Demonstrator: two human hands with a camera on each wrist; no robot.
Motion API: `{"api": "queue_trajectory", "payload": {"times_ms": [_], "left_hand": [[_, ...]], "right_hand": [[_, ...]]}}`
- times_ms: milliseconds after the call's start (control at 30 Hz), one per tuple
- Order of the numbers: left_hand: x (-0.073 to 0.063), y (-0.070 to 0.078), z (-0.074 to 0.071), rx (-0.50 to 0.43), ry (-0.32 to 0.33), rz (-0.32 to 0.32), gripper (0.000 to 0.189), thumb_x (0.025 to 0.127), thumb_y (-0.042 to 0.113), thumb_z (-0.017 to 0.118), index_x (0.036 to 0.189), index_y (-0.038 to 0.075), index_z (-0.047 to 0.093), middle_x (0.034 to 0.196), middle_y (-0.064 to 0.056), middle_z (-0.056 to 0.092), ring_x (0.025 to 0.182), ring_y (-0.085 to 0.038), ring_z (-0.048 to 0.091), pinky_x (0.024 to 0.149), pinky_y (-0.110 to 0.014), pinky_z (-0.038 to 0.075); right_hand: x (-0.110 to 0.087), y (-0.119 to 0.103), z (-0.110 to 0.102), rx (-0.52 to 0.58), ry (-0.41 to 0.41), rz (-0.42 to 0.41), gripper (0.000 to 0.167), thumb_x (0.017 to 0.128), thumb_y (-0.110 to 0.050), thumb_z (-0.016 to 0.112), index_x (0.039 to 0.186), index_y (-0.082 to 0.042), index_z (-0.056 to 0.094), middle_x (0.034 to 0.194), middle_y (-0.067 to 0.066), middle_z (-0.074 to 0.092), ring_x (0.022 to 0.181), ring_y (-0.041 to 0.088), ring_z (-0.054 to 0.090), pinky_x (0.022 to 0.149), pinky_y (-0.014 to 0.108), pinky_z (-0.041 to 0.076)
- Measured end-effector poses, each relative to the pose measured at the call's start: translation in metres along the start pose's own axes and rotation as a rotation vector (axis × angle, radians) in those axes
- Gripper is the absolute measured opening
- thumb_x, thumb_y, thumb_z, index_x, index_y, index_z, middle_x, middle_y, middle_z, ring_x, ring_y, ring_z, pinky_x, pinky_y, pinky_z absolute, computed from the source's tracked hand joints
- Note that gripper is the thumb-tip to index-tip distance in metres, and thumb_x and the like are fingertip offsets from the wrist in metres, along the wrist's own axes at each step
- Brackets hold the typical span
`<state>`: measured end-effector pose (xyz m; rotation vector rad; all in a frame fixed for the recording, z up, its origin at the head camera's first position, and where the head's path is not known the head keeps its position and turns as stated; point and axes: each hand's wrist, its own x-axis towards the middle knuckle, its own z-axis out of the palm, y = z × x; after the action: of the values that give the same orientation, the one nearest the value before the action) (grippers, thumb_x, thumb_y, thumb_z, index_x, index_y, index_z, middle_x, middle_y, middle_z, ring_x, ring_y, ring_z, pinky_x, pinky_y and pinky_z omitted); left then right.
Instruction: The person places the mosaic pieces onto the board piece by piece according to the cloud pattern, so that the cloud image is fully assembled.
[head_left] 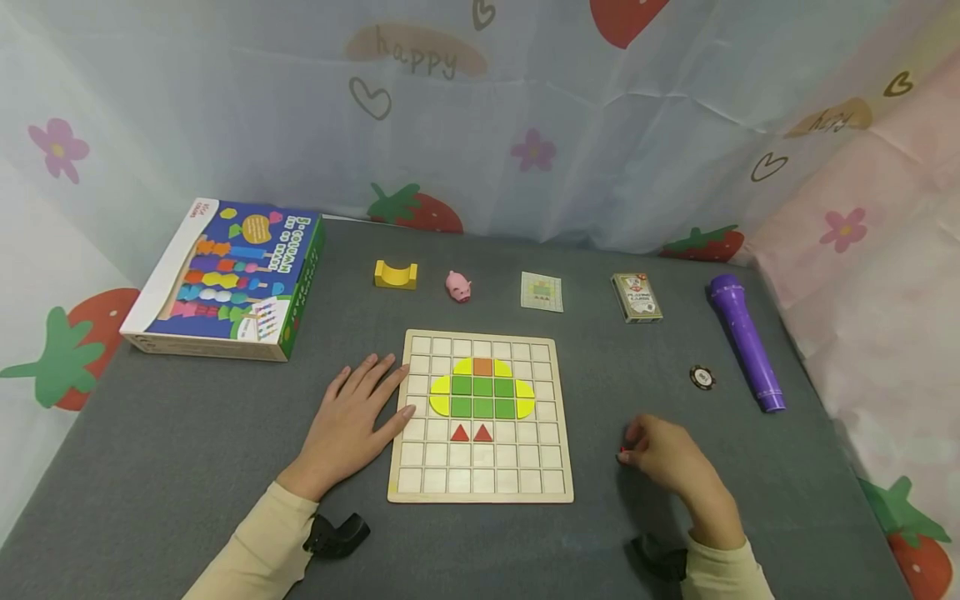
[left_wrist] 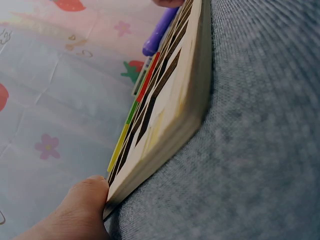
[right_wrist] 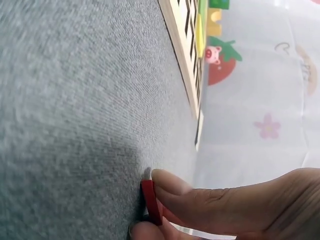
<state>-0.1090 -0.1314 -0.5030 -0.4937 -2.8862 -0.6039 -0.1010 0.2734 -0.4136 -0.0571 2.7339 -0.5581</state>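
Observation:
A wooden grid board (head_left: 483, 481) lies on the grey table, bearing green squares (head_left: 483, 397), yellow rounded pieces (head_left: 439, 396), an orange square (head_left: 482, 367) and two red triangles (head_left: 471, 433). At its left edge my left hand (head_left: 345, 423) lies flat with fingers spread, thumb and fingertips touching the rim; the thumb (left_wrist: 86, 197) also shows against the board's side in the left wrist view. To the right of the board, my right hand (head_left: 667, 457) pinches a small red piece (right_wrist: 151, 201) between thumb and fingers, close over the tabletop. Fingers partly hide that piece.
Behind the board stand a yellow block (head_left: 396, 276), a pink pig figure (head_left: 458, 287), a pattern card (head_left: 542, 292) and a playing card box (head_left: 637, 298). A poker chip (head_left: 702, 377) and purple tube (head_left: 747, 343) lie right; a toy box (head_left: 228, 279) is back left.

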Motion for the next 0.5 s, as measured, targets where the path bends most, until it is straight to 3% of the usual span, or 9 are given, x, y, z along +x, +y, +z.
{"api": "queue_trajectory", "payload": {"times_ms": [133,267,367,500], "left_hand": [[0.000,0.000,0.000,-0.002,-0.006,-0.004,0.064,0.094,0.053,0.050,0.148,0.020,0.040,0.152,-0.007,0.037,0.144,-0.028,0.025,0.116,-0.053,0.016],[0.000,0.000,0.000,-0.001,-0.014,-0.010,0.064,0.094,0.053,0.050,0.148,0.021,0.039,0.153,-0.007,0.036,0.144,-0.027,0.024,0.116,-0.053,0.015],[0.000,0.001,-0.001,-0.003,-0.016,-0.012,0.064,0.094,0.053,0.050,0.148,0.021,0.039,0.153,-0.007,0.036,0.145,-0.027,0.024,0.117,-0.052,0.015],[0.000,0.000,-0.001,-0.006,-0.009,-0.008,0.064,0.094,0.053,0.050,0.148,0.021,0.039,0.152,-0.007,0.037,0.144,-0.028,0.024,0.116,-0.053,0.016]], "right_hand": [[0.001,-0.002,0.002,-0.007,0.004,-0.019,0.018,0.080,-0.008,0.075,0.088,-0.001,0.060,0.072,0.004,0.060,0.063,0.015,0.053,0.055,0.032,0.043],[0.004,-0.005,0.005,-0.005,0.025,-0.089,0.012,0.083,-0.009,0.072,0.090,-0.002,0.065,0.070,0.001,0.056,0.061,0.013,0.048,0.056,0.031,0.040],[0.008,-0.011,0.004,-0.026,0.061,-0.164,0.008,0.085,-0.007,0.069,0.093,-0.003,0.068,0.072,0.001,0.055,0.064,0.013,0.048,0.059,0.031,0.041],[0.012,-0.022,0.002,-0.038,0.114,-0.204,0.008,0.087,-0.007,0.068,0.095,-0.006,0.070,0.077,0.002,0.056,0.070,0.014,0.049,0.063,0.032,0.042]]}}
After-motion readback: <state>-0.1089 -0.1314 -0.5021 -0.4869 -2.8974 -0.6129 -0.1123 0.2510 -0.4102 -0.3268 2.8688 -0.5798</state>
